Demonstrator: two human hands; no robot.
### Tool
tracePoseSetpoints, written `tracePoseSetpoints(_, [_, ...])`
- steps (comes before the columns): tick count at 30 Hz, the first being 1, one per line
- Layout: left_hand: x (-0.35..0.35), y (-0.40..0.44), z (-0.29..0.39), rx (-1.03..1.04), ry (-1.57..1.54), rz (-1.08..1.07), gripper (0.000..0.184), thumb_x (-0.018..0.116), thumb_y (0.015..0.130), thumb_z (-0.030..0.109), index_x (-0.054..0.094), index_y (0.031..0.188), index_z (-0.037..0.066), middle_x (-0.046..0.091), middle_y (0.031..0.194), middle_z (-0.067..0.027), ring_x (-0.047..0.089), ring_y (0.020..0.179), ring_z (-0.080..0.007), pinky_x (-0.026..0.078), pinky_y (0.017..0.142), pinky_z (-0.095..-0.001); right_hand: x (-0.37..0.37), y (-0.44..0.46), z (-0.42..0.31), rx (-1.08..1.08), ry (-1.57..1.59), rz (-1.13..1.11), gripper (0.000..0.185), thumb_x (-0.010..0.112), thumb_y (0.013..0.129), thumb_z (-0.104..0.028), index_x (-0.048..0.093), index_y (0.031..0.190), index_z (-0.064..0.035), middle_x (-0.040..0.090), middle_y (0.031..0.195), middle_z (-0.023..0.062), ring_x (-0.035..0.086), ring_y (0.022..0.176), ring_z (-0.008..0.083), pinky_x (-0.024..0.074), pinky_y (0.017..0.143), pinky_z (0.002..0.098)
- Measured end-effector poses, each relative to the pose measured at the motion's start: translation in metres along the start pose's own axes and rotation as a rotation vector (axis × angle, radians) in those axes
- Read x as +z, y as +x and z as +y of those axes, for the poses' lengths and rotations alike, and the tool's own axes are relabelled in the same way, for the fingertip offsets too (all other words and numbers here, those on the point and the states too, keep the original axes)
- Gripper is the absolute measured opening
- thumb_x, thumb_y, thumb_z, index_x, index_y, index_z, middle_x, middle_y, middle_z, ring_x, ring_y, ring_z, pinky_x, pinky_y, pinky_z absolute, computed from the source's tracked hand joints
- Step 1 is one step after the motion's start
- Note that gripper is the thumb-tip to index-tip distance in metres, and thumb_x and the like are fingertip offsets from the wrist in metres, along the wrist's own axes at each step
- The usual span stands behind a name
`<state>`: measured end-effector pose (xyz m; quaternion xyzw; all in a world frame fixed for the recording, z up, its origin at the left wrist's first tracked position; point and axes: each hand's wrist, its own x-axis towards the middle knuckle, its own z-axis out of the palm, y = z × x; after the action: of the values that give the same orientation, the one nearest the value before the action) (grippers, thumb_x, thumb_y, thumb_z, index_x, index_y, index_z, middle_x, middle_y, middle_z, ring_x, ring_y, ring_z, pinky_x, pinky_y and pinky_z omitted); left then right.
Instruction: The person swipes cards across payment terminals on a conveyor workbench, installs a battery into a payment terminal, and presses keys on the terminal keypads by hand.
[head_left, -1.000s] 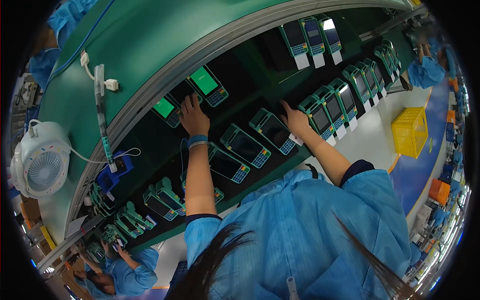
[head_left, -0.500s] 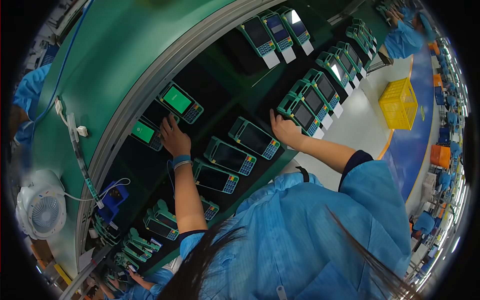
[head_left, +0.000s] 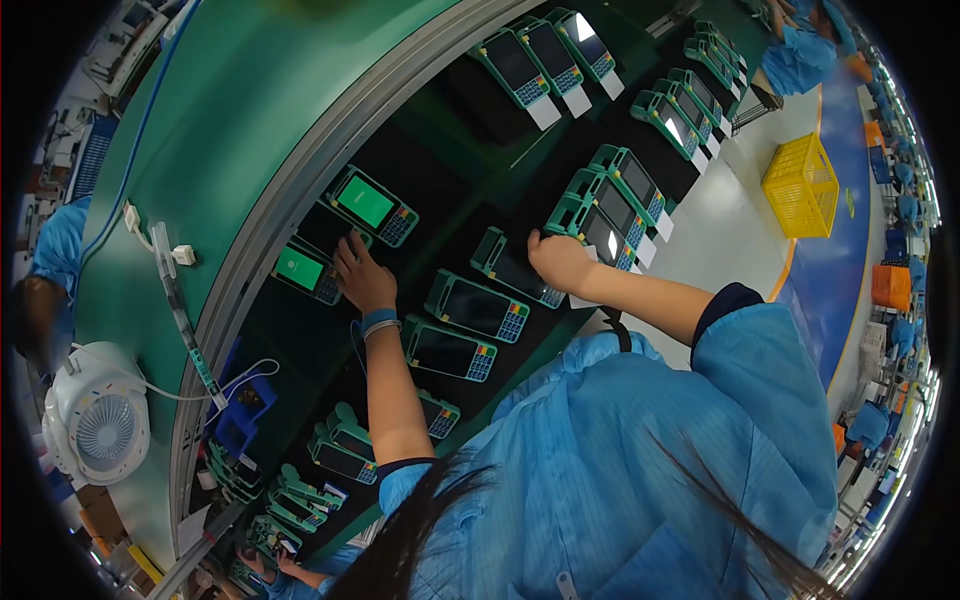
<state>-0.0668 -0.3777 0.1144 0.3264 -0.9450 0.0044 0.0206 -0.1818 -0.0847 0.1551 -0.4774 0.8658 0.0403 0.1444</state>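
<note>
My left hand point(head_left: 364, 275), with a blue band at the wrist, has its fingers apart on a dark-screened terminal point(head_left: 321, 228). That terminal lies between two others with green screens, an upper one point(head_left: 365, 202) and a lower one point(head_left: 299, 268). My right hand point(head_left: 560, 263) is over the top end of a green-framed terminal point(head_left: 514, 270), its fingers curled; what they hold, if anything, is hidden. A row of terminals with white paper slips point(head_left: 648, 251) begins just beside it. More dark-screened terminals, one point(head_left: 478, 307) above another point(head_left: 450, 350), lie between my forearms.
A metal rail point(head_left: 270, 185) borders the green surface at the left, where a white fan point(head_left: 105, 428) and a cable stand. A yellow basket point(head_left: 801, 187) is on the floor at the right. Co-workers point(head_left: 800, 55) are at the upper right, left edge and bottom left.
My right hand has moved from beside the slip-bearing row onto the terminal left of it, and its fingers have curled in. My left hand stays at the same terminal. The view has shifted.
</note>
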Motion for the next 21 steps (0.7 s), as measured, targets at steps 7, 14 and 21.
tracePoseSetpoints(7, [0.004,-0.001,-0.001,0.018,0.0,0.052,0.075,0.067,0.072,0.005,0.032,0.137,0.015,0.032,0.139,-0.0103,0.032,0.13,-0.0307,0.045,0.089,-0.0516,-0.003,0.008,-0.01,0.044,0.012,0.007,0.049,0.056,0.074,-0.008,0.048,0.118,0.0149,0.065,0.07,0.0179,0.066,0.063,0.0293,0.0521,0.052,0.0376])
tracePoseSetpoints(14, [0.006,-0.001,-0.001,0.027,0.008,0.073,0.075,0.067,0.071,0.005,0.032,0.137,0.014,0.033,0.138,-0.0109,0.033,0.128,-0.0308,0.046,0.089,-0.049,0.026,0.026,-0.003,0.221,0.01,0.124,0.056,0.057,0.08,-0.021,0.045,0.129,0.0023,0.064,0.075,0.0147,0.063,0.057,0.0284,0.0504,0.05,0.04])
tracePoseSetpoints(21, [0.003,-0.001,0.001,0.015,-0.001,0.075,0.075,0.069,0.07,0.005,0.033,0.136,0.014,0.032,0.138,-0.0116,0.033,0.129,-0.0304,0.045,0.09,-0.0489,0.027,-0.005,-0.017,0.339,0.012,0.291,0.06,0.057,0.079,-0.019,0.042,0.134,-0.0025,0.055,0.091,0.0146,0.059,0.053,0.0242,0.0466,0.043,0.0341])
